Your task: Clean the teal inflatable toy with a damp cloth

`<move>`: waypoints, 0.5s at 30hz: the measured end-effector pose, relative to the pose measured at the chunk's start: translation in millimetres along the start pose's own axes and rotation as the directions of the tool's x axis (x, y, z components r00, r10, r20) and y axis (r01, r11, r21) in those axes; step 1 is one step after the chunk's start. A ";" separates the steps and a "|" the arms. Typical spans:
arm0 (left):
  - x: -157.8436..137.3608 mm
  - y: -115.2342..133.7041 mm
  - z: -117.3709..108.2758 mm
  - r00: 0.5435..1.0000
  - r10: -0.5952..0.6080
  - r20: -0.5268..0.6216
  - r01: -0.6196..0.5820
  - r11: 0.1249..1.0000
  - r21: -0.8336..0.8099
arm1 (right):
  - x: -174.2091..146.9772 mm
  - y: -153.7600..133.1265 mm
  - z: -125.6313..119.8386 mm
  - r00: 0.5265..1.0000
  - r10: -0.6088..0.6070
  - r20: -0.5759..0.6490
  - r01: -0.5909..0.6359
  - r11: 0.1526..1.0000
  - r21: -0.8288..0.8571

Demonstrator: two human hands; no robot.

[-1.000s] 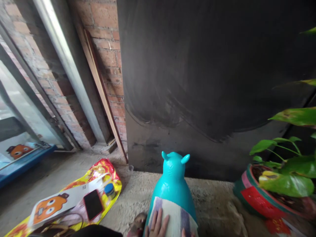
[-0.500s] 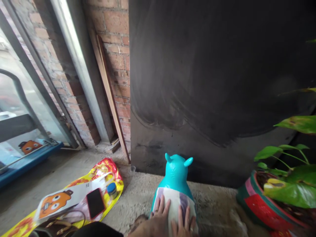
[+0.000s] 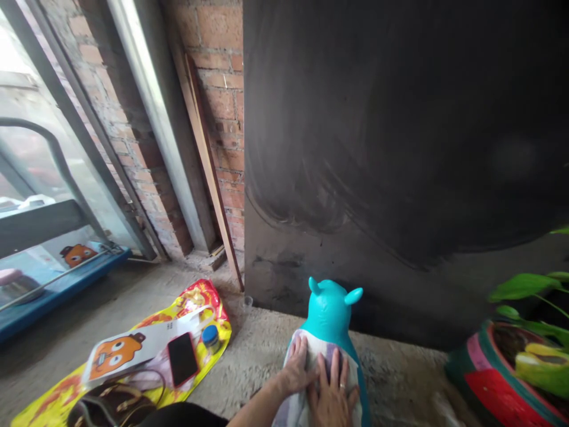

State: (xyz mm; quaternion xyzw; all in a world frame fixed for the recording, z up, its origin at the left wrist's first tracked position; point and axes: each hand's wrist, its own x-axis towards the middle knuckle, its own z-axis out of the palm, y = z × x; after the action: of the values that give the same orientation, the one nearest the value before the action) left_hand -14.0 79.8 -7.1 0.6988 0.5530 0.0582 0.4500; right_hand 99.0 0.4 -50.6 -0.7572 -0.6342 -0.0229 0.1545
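Straight below me stands a turquoise inflatable animal toy (image 3: pixel 329 311) with two ears, its head toward the black board. Over its back lies a white cloth (image 3: pixel 314 346) with purple stripes. My left hand (image 3: pixel 297 367) presses on the cloth at its left side, fingers stretched out. Beside it, my right hand (image 3: pixel 331 388) lies flat on the cloth with fingers spread and a ring on one of them. Neither hand grips anything. The toy's lower body is hidden by the cloth and my hands.
A large black board (image 3: pixel 377 148) rises ahead. On the left, a yellow plastic sheet (image 3: pixel 48 400) bears a phone (image 3: pixel 182 359), a blue-lidded jar (image 3: pixel 210 338), a white paper bag (image 3: pixel 175 332) and a brown handbag (image 3: pixel 113 409). A potted plant (image 3: pixel 489 373) stands right, a blue cart (image 3: pixel 75 281) far left.
Both hands have shifted on the cloth; the left now sits near its upper left edge, and the right is more fully on it. My view has turned slightly left.
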 end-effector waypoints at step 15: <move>7.1 -41.3 21.1 0.998 0.059 -0.018 -0.060 0.998 -0.035 | 132.4 -31.9 -29.0 0.992 -0.126 -0.009 0.127 0.989 0.072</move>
State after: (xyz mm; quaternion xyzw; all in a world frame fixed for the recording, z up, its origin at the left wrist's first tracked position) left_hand -28.8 73.1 -51.0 0.7062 0.5346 0.0874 0.4559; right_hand 98.5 123.8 14.1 -0.7094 -0.6810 -0.0115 0.1814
